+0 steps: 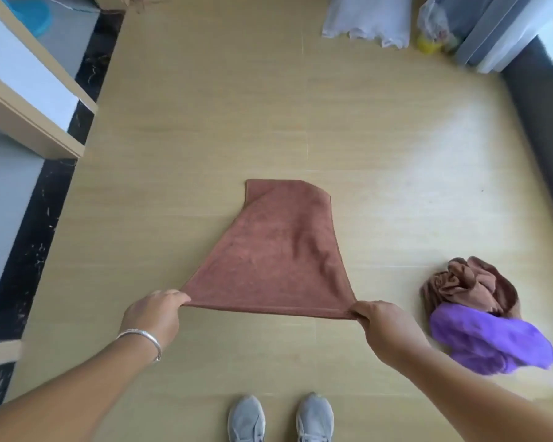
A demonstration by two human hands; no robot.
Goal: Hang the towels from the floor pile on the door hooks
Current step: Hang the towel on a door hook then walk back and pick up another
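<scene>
Both hands pinched the near hem of a rust-brown towel (278, 250): the left hand (154, 314) at one corner, the right hand (383, 323) at the other, stretching it taut above the wooden floor (205, 122). To the right, a floor pile lay well apart, a purple towel (489, 342) touching a crumpled brown towel (466, 287). Grey shoes (281, 419) stood below, and a silver bangle (142, 339) circled the left wrist.
</scene>
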